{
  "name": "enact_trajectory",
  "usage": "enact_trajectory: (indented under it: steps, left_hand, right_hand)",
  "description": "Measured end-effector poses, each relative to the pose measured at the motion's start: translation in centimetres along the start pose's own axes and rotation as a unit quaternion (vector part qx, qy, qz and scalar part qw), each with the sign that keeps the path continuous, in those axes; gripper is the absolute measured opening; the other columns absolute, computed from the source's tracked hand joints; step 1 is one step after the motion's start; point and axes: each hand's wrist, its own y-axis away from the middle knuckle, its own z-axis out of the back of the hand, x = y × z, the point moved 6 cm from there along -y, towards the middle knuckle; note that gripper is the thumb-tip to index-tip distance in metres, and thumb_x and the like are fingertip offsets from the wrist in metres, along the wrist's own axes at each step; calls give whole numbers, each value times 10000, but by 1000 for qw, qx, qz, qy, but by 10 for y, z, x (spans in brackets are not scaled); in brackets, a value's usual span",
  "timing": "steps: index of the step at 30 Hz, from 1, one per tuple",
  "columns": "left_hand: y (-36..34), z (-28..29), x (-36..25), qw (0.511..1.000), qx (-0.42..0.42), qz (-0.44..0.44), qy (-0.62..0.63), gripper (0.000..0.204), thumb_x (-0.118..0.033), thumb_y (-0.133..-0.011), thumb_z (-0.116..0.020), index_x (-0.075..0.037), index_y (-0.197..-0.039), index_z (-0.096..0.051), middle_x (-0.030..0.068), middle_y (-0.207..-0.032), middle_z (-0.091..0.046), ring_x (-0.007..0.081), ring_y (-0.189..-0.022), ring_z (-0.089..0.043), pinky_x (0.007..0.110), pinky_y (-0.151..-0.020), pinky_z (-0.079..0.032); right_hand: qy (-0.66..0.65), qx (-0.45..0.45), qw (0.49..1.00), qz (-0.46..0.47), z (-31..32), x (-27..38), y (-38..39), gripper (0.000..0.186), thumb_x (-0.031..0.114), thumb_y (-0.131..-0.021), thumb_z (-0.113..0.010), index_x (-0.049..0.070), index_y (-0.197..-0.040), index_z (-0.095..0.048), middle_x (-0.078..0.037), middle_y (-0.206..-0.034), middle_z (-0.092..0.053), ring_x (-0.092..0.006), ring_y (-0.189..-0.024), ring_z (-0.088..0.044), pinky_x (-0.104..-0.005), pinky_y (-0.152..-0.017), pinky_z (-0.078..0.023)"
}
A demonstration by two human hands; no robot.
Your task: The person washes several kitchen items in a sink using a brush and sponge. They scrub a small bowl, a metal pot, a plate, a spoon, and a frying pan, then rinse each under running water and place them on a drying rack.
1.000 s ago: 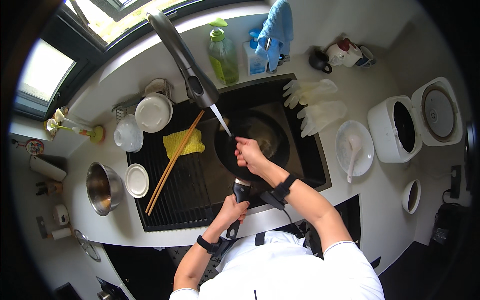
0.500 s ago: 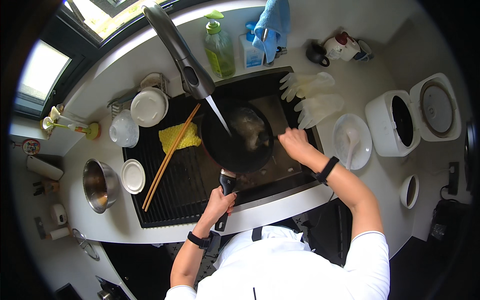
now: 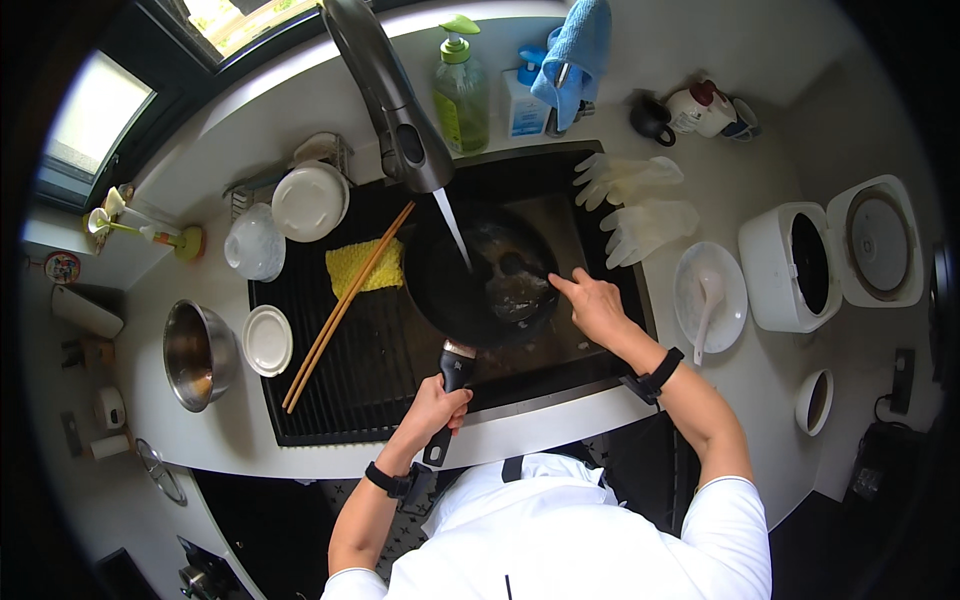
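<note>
My left hand (image 3: 438,405) is closed round the black handle (image 3: 457,370) of a dark frying pan (image 3: 440,295), which is over the sink. From the grey tap (image 3: 405,135), a stream of water (image 3: 453,228) falls into the pan. At the pan's right rim my right hand (image 3: 596,308) is closed, its index finger stretched along a thin dark tool (image 3: 528,268) that reaches inside. The tool's kind is hard to make out against the black pan. Water glints round its end.
Left of the pan lie wooden chopsticks (image 3: 345,310) across a yellow cloth (image 3: 350,268). A steel bowl (image 3: 190,375) and white lid (image 3: 267,340) stand farther left. Translucent gloves (image 3: 650,230), a plate (image 3: 690,290) with a spoon and an open rice cooker (image 3: 780,260) are on the right.
The dark tool's end has moved within the pan, and the wet glint has shifted toward the near side. My right index finger is now stretched out. My left hand keeps its grip.
</note>
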Motion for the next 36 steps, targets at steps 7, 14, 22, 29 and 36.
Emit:
enact_trajectory:
  steps: [7, 14, 22, 29, 36]
  left_hand:
    - [-3, -2, -1, 1000, 6, -4, 1, 241, -57, -944, -615, -98, -812, -417, -25, -594, -475, 78, -468, -463, 285, -450, -443]
    - [-2, -11, -5, 999, 20, 11, -37, 231, -61, -944, -609, -88, -802, -429, -14, -590, -488, 85, -466, -466, 294, -446, -447]
    - [2, -13, -1, 1000, 4, 12, -28, 229, -61, -938, -623, -89, -824, -426, -7, -589, -490, 86, -466, -472, 291, -448, -447]
    - [-1, -16, 7, 1000, -5, 2, -6, 223, -59, -933, -627, -84, -844, -425, -5, -605, -500, 93, -467, -483, 295, -447, -453]
    - [-3, -17, 9, 1000, -8, -9, -12, 220, -63, -936, -621, -82, -832, -428, -8, -603, -494, 95, -464, -484, 297, -444, -453]
  right_hand:
    - [-230, 272, 934, -18, -7, 15, 4, 395, 11, -871, -638, 118, -1237, -743, -176, -1054, -755, -270, -921, -729, -358, -829, -558]
    - [-264, -26, 963, 40, -60, 52, -59, 461, 7, -826, -688, 120, -1272, -711, -125, -959, -674, -301, -914, -688, -388, -816, -540]
    - [252, -258, 918, 163, -38, 2, -81, 320, 141, -841, -647, 150, -1147, -740, -4, -843, -575, -170, -749, -586, -316, -691, -462]
    - [173, 49, 983, -44, -27, -12, -20, 316, 96, -799, -687, 116, -1104, -770, -126, -907, -706, -280, -865, -726, -401, -748, -556]
    - [-247, 286, 919, -112, -22, -1, 29, 382, 85, -864, -651, 98, -1235, -742, -193, -1064, -759, -299, -985, -731, -360, -900, -546]
